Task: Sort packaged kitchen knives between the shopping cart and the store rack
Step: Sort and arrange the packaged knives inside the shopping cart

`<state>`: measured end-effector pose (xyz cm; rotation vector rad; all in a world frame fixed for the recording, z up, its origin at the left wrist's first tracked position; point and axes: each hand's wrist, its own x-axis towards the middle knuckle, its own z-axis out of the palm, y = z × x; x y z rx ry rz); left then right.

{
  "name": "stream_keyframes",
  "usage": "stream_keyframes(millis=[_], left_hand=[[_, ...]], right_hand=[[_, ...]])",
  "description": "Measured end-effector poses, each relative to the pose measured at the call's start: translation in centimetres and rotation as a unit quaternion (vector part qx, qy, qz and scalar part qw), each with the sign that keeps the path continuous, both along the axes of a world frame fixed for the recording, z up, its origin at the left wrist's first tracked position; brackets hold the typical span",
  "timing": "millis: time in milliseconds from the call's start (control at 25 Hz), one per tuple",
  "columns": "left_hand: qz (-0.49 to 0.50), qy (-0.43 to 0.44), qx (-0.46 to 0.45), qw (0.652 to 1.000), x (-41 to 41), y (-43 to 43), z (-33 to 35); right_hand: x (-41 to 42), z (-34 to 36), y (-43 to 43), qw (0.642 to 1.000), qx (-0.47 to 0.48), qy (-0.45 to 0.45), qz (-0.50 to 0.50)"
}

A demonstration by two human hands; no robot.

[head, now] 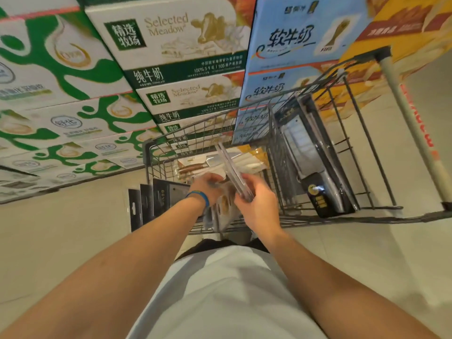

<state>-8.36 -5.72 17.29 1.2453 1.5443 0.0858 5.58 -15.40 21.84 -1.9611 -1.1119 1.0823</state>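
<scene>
A wire shopping cart stands in front of me. My right hand grips a clear packaged knife by its near end, seen edge-on and slanting up over the cart. My left hand, with a blue wristband, reaches into the basket and holds a cream-coloured knife package. More cream packages with brown-handled knives lie in the basket. A large black-carded cleaver package stands in the cart's right section. Several black packages stand at the cart's left side.
Stacked milk cartons form a wall behind and left of the cart. The cart's pale handle bar runs along the right. Beige tiled floor surrounds the cart. My white shirt fills the bottom centre.
</scene>
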Motion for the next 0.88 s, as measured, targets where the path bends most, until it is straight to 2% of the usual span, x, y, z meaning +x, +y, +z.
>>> stream_keyframes(millis=[80, 240, 360, 520, 640, 720, 800, 880], left_hand=[[-0.007, -0.022, 0.010, 1.000, 2.1, -0.3, 0.3], [-0.060, -0.010, 0.021, 0.998, 4.2, 0.0, 0.1], [-0.119, 0.007, 0.026, 0.993, 6.2, 0.1, 0.1], [-0.142, 0.027, 0.080, 0.986, 7.1, -0.4, 0.1], [-0.053, 0.036, 0.099, 0.993, 6.3, -2.3, -0.1], [0.024, -0.004, 0.054, 0.998, 6.6, -3.1, -0.3], [0.041, -0.056, 0.007, 0.998, 6.9, -2.6, -0.7], [0.029, -0.094, -0.019, 0.995, 6.7, -1.4, -0.9]], right_hand=[[0.5, -2.6, -2.1, 0.997, -0.048, -0.036, 0.042], [2.4, -4.7, -3.5, 0.990, -0.073, -0.107, 0.062], [2.8, -4.4, -1.9, 0.963, -0.154, -0.171, 0.142], [2.8, -4.1, -1.9, 0.960, -0.189, -0.154, 0.137], [2.6, -3.6, -3.0, 0.961, -0.212, -0.132, 0.122], [2.2, -3.6, -3.9, 0.968, -0.179, -0.124, 0.123], [2.3, -3.8, -4.5, 0.975, -0.166, -0.102, 0.108], [2.6, -4.3, -4.6, 0.962, -0.196, -0.128, 0.140]])
